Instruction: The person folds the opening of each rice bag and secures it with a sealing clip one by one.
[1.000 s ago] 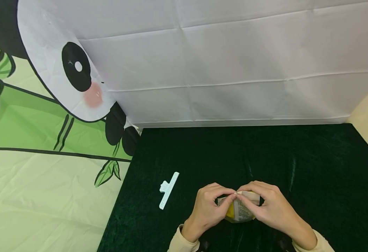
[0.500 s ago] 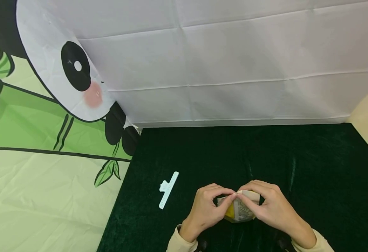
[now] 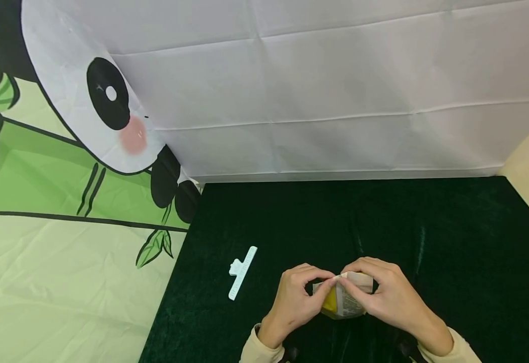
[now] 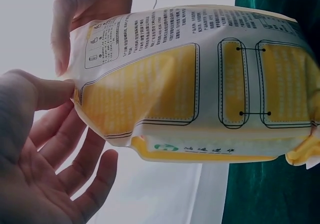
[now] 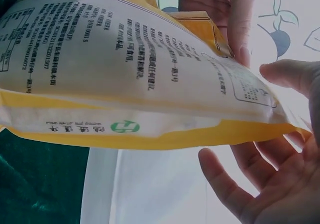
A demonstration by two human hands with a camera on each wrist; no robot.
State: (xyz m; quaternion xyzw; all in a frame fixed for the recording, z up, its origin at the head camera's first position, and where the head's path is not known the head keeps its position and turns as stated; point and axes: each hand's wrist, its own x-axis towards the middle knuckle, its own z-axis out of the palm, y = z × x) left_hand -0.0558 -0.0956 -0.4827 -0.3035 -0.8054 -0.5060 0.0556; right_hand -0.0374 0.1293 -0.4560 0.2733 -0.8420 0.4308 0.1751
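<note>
Now both hands meet over a small bag (image 3: 343, 302) that stands on the dark green cloth (image 3: 427, 242), near its front edge. The left hand (image 3: 298, 300) pinches the top edge of the bag between thumb and forefinger, and the right hand (image 3: 389, 297) pinches the same edge just beside it, so the fingertips of the two hands almost touch. In the left wrist view the bag (image 4: 200, 84) is yellow and white with small black print, the thumb (image 4: 40, 92) presses on its corner, and the other fingers (image 4: 95, 176) lie relaxed and a little apart under it. In the right wrist view the bag (image 5: 125, 79) has a green logo on its yellow border; the thumb (image 5: 295, 79) is at the corner, and the remaining fingers (image 5: 220, 181) are spread loosely below. A white clip (image 3: 243, 273) lies flat on the cloth, well apart to the left of the hands. Behind the cloth hangs a white sheet (image 3: 337, 91), and at the left there is a panda print (image 3: 87, 91) on green.
</note>
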